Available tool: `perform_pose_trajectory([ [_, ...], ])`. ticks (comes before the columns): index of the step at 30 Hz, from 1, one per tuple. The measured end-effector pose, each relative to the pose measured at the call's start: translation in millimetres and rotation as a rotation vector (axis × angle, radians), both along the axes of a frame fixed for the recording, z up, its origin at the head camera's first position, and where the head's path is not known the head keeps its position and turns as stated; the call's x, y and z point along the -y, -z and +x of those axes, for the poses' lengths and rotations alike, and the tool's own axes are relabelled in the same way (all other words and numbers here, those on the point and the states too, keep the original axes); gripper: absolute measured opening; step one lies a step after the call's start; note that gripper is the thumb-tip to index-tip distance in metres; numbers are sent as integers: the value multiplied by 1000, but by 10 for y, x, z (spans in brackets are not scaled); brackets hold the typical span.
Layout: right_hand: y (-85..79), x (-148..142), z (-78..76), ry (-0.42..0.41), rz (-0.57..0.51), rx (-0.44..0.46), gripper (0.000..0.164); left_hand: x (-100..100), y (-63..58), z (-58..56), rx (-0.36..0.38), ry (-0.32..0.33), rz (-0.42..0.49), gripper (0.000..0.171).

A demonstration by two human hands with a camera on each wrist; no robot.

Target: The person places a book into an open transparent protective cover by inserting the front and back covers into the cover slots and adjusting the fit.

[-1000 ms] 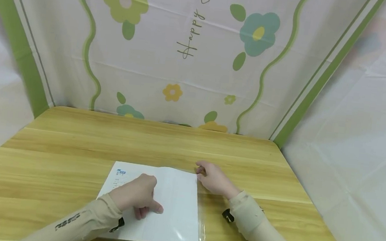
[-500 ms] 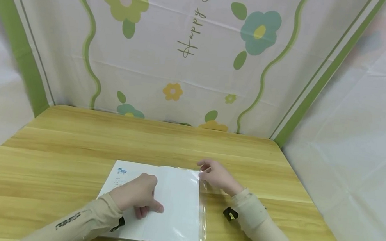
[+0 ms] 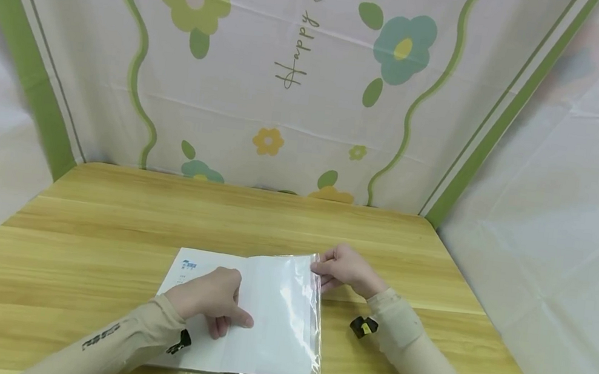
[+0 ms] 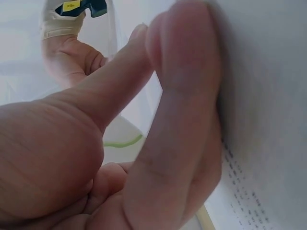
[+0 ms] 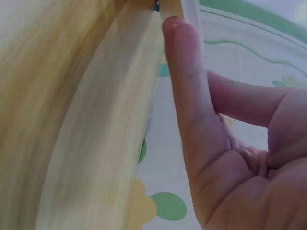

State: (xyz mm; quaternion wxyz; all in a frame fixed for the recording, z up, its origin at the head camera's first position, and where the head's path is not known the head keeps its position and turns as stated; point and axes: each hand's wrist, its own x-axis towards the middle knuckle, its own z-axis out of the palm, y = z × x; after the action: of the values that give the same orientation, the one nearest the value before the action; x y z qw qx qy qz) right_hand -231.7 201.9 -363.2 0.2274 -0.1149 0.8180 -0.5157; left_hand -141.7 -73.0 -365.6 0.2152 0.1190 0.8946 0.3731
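Note:
An opened book (image 3: 277, 319) lies on the table, its right side inside a clear plastic book cover (image 3: 315, 335). My left hand (image 3: 213, 297) rests on the book near the fold, fingers bent and thumb stretched to the right. In the left wrist view, the fingers (image 4: 182, 96) lie against the white page (image 4: 268, 86), with small print below. My right hand (image 3: 348, 269) pinches the book cover at the book's upper right corner, which is lifted off the table. The right wrist view shows the index finger (image 5: 187, 72) and thumb close together; the edge between them is barely visible.
The wooden table (image 3: 111, 210) extends around the book on all sides. A flower-printed cloth (image 3: 307, 108) hangs behind it, with white cloth on the left and right. A black strap piece (image 3: 363, 326) is at the right sleeve.
My right hand has moved slightly up and right, taking hold of the cover's corner and raising it. The cover now bends and shines more. My left hand has stayed almost still.

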Motion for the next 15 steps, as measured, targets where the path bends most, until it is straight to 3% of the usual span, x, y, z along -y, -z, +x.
perform_pose_trajectory([
  [15,6,58,19,15,-55,-6,14,9,8,-14,-3,15,5,37],
])
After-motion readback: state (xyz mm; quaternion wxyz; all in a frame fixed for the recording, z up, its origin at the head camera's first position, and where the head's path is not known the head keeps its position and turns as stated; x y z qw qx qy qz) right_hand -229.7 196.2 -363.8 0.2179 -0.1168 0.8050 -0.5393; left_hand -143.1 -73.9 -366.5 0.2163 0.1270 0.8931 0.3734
